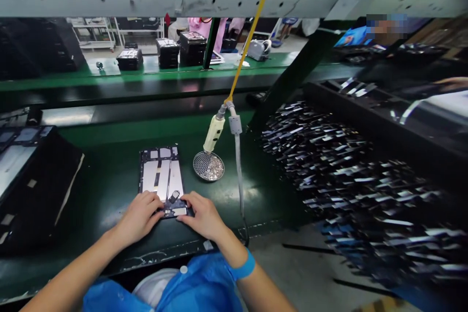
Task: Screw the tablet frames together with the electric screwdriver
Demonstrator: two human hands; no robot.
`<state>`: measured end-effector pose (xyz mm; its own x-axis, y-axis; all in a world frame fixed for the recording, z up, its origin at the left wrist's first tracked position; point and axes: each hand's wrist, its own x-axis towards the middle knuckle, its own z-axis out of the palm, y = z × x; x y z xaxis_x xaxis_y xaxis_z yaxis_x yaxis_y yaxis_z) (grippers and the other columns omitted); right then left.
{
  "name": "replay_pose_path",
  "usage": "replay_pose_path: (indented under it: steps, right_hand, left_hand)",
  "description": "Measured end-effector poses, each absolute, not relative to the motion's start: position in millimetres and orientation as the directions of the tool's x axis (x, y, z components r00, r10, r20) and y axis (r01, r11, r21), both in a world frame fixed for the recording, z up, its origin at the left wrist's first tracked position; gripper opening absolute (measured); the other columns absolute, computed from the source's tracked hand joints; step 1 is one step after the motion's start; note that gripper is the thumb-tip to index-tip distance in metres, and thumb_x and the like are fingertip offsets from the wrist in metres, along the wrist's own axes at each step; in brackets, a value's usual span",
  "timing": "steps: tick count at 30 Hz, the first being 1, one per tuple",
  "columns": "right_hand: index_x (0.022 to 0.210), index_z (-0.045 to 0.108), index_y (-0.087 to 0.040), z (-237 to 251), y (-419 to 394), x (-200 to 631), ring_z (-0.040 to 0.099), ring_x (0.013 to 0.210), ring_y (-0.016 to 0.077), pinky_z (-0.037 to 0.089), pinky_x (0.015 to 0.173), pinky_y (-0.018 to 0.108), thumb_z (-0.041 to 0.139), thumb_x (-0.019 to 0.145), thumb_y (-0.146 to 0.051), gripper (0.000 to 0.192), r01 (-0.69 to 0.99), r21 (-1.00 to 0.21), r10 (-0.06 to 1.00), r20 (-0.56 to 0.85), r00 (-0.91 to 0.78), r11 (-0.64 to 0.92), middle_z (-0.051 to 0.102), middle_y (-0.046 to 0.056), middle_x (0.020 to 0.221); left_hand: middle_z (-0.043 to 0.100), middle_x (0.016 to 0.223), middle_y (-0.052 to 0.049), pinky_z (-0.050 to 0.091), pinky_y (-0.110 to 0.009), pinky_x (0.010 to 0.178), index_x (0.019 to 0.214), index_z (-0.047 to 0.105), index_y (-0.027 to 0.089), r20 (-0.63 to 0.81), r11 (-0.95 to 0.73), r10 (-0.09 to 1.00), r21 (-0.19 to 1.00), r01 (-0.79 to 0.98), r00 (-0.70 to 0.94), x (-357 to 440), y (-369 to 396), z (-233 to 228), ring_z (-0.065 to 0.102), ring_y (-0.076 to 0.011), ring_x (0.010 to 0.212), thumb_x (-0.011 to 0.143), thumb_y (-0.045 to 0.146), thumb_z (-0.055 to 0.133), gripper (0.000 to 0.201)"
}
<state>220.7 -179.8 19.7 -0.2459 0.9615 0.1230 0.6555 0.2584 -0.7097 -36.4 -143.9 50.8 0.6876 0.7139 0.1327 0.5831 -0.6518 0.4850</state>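
Observation:
An opened tablet body (162, 170) lies flat on the green bench, its silver inside facing up with dark strips across it. My left hand (144, 212) rests at its near left corner, fingers bent over the edge. At the near right corner my right hand (201, 212) grips the side between thumb and fingers. A small dark part (175, 196) lies loose on the tablet, close to my right fingertips. Beyond my right hand is a round perforated metal dish (199, 165) with tiny silvery screws (215, 169) in it.
A cream electric screwdriver (214, 134) hangs from a yellow strap (252, 34) above the dish, its grey cable (238, 170) running down to the bench. Many dark parts stand in rows (351, 180) at right. A black stack (40, 195) sits at left. A person's arm (438, 107) shows far right.

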Motion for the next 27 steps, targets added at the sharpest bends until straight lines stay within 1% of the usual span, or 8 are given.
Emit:
replay_pose_path:
  steps: [4,8,11,13,17,21,27]
  right_hand:
    - [0.116,0.069,-0.022,22.2,-179.8,220.7,0.062,0.074,0.0156,0.047,0.070,0.027,0.089,0.076,-0.030,0.045,0.648,-0.715,0.960,0.129,-0.248,0.263,0.066,0.000,0.090]
    - [0.116,0.070,-0.023,20.9,-179.2,221.0,0.061,0.073,0.0151,0.047,0.068,0.026,0.087,0.078,-0.033,0.042,0.639,-0.723,0.960,0.133,-0.245,0.263,0.066,0.000,0.089]
    - [0.115,0.070,-0.023,19.0,-178.6,221.4,0.061,0.073,0.0152,0.046,0.066,0.026,0.087,0.079,-0.033,0.041,0.626,-0.737,0.963,0.127,-0.238,0.253,0.066,0.000,0.088]
    - [0.115,0.070,-0.023,19.0,-178.2,221.4,0.061,0.073,0.0156,0.047,0.066,0.026,0.086,0.079,-0.031,0.040,0.617,-0.746,0.963,0.129,-0.236,0.251,0.065,0.000,0.087]
    - [0.115,0.070,-0.022,20.4,-177.6,221.8,0.061,0.073,0.0168,0.047,0.065,0.027,0.084,0.080,-0.027,0.038,0.618,-0.744,0.963,0.130,-0.236,0.252,0.066,0.001,0.087]
    - [0.114,0.070,-0.023,19.6,-176.7,223.5,0.062,0.072,0.0170,0.049,0.064,0.028,0.079,0.085,-0.029,0.031,0.608,-0.744,0.958,0.163,-0.237,0.277,0.066,0.002,0.087]
    - [0.112,0.069,-0.023,18.9,-175.6,226.0,0.059,0.066,0.0156,0.050,0.065,0.029,0.070,0.091,-0.031,0.023,0.599,-0.741,0.950,0.189,-0.247,0.304,0.064,0.001,0.083]
  left_hand:
    - [0.069,0.103,-0.007,0.052,-0.035,0.083,0.112,0.068,0.019,0.253,-0.729,0.671,0.399,0.557,0.697,-34.0,-144.9,46.0,0.063,-0.0207,0.094,0.107,0.026,0.051,0.020]
    - [0.069,0.099,-0.007,0.051,-0.032,0.079,0.107,0.068,0.018,0.363,-0.794,0.607,0.306,0.525,0.707,-33.9,-145.8,41.1,0.063,-0.0185,0.088,0.107,0.020,0.048,0.021]
    - [0.070,0.099,-0.007,0.051,-0.031,0.076,0.106,0.067,0.017,0.405,-0.822,0.569,0.244,0.515,0.716,-34.4,-150.2,39.6,0.063,-0.0184,0.086,0.106,0.018,0.049,0.018]
    - [0.070,0.100,-0.007,0.052,-0.032,0.077,0.109,0.066,0.017,0.413,-0.830,0.555,0.220,0.512,0.722,-33.7,-154.2,40.0,0.064,-0.0190,0.087,0.105,0.019,0.051,0.016]
    - [0.070,0.103,-0.010,0.054,-0.036,0.079,0.116,0.066,0.017,0.390,-0.814,0.579,0.227,0.535,0.716,-30.1,-160.0,40.6,0.064,-0.0217,0.092,0.104,0.022,0.053,0.018]
    - [0.069,0.104,-0.011,0.055,-0.037,0.079,0.122,0.065,0.018,0.391,-0.799,0.599,0.250,0.546,0.698,-28.4,-161.7,37.4,0.064,-0.0227,0.093,0.103,0.021,0.054,0.022]
    - [0.069,0.103,-0.010,0.053,-0.036,0.078,0.120,0.066,0.017,0.445,-0.809,0.585,0.259,0.528,0.678,-27.8,-164.1,31.9,0.063,-0.0215,0.093,0.102,0.016,0.053,0.022]
